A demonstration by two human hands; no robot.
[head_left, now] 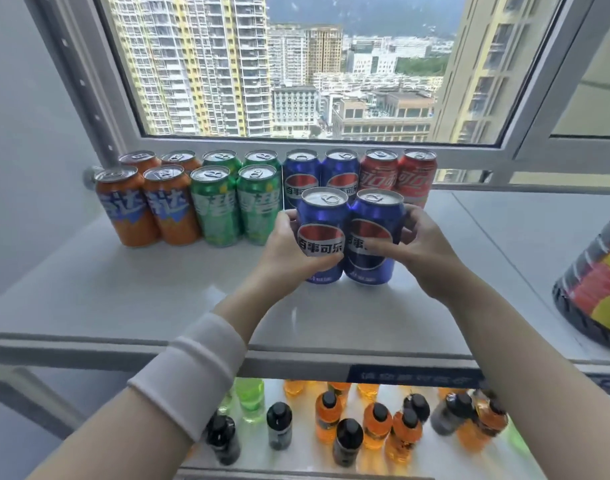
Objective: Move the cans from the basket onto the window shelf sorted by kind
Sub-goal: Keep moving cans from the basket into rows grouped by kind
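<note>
Before the back blue cans (pixel 300 171), left hand (pixel 289 247) and right hand (pixel 424 247) each grip one of the two front cans (pixel 322 216); a hard shove could topple them.

A wide window (pixel 296 81) shows daylit tower blocks and hills. Left of it, a grey wall (pixel 26 116). Below it, shelved bottles (pixel 376 424).

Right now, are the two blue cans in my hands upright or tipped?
Upright. The left blue can and right blue can have tabs up, bases down.

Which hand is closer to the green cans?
Left. The left hand grips a blue can just beside the green cans; the right hand grips the other blue can farther right.
</note>
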